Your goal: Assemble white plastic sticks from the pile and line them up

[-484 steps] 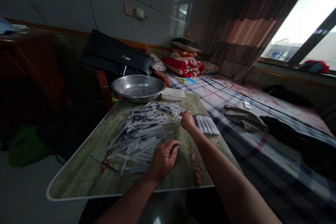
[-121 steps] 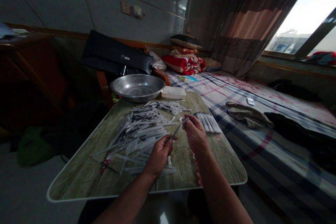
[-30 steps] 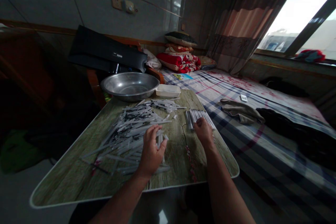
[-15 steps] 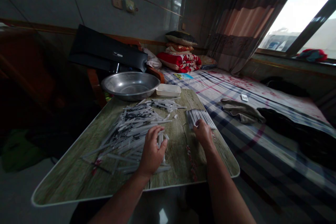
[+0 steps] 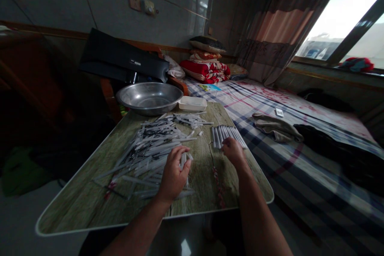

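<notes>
A loose heap of thin white and black tubes [image 5: 156, 144] covers the middle of a wood-patterned table [image 5: 90, 204]. My left hand [image 5: 174, 172] lies on the near right part of the heap, fingers curled over a few tubes. A tidy row of white tubes [image 5: 223, 133] lies at the table's right side. My right hand [image 5: 233, 151] rests at the near end of that row, fingers bent and touching it. What the fingertips pinch, if anything, is hidden.
A metal basin [image 5: 149, 97] and a white tray [image 5: 192, 103] stand at the table's far end. A black case [image 5: 123, 61] lies behind them. A bed with a checked sheet [image 5: 270, 152], clothes [image 5: 274, 127] and folded bedding [image 5: 207, 68] runs along the right.
Four seconds ago both hands held one tube up between them. Since then the left hand dropped onto the heap and the right hand went to the tidy row, where it stays.
</notes>
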A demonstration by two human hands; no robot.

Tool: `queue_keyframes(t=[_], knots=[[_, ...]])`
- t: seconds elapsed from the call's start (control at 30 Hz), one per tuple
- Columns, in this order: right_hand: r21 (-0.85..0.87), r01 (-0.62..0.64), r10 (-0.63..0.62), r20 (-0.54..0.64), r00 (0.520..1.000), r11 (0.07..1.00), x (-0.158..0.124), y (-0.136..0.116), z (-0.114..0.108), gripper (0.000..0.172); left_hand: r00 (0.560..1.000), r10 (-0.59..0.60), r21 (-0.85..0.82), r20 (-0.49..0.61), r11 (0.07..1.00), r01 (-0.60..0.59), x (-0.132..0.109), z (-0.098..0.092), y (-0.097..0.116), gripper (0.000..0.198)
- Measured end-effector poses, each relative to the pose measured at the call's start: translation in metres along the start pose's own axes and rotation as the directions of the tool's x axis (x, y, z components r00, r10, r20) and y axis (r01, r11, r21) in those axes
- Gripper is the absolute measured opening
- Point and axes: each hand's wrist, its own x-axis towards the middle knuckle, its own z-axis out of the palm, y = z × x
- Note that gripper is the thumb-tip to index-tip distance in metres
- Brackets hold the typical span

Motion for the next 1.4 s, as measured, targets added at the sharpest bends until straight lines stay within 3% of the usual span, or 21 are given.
queue_keyframes(t=[0.17, 0.27, 0.43, 0.83, 0.97, 1.13, 1.3, 1.4], knots=[[0.051, 0.172, -0.178, 0.147, 0.973, 0.984, -0.006, -0.009, 0.004, 0.021, 1.0, -0.002, 0.002, -0.012, 1.0, 0.002, 0.0, 0.0, 0.003, 0.027], [0.031, 0.243, -0.245, 0.165, 0.956, 0.97, -0.008, -0.013, 0.008, 0.023, 1.0, 0.004, -0.007, -0.007, 1.0, -0.004, 0.001, 0.0, 0.003, 0.026], [-0.058, 0.256, -0.244, 0.155, 0.957, 0.965, -0.008, -0.014, 0.011, 0.027, 1.0, 0.002, -0.019, -0.001, 1.0, -0.002, 0.002, 0.0, 0.003, 0.026], [-0.038, 0.27, -0.261, 0.158, 0.952, 0.962, -0.008, -0.017, 0.009, 0.025, 1.0, -0.005, -0.032, 0.006, 0.999, 0.005, 0.0, 0.0, 0.002, 0.025], [0.014, 0.311, -0.309, 0.148, 0.939, 0.95, -0.015, -0.027, 0.002, 0.021, 0.996, -0.004, -0.08, -0.092, 0.997, -0.003, 0.0, -0.004, 0.004, 0.02], [0.109, 0.357, -0.372, 0.202, 0.906, 0.928, -0.021, -0.062, -0.004, 0.021, 0.969, -0.075, -0.178, -0.235, 0.983, 0.033, 0.003, -0.007, 0.005, 0.014], [-0.047, 0.49, -0.452, 0.32, 0.833, 0.87, -0.002, -0.09, 0.026, 0.025, 0.967, -0.146, -0.239, -0.207, 0.966, 0.095, 0.002, -0.006, 0.004, 0.013], [-0.149, 0.499, -0.45, 0.272, 0.851, 0.854, 0.012, -0.094, 0.053, 0.034, 0.979, -0.15, -0.239, -0.139, 0.964, 0.113, 0.001, -0.005, 0.006, 0.012]])
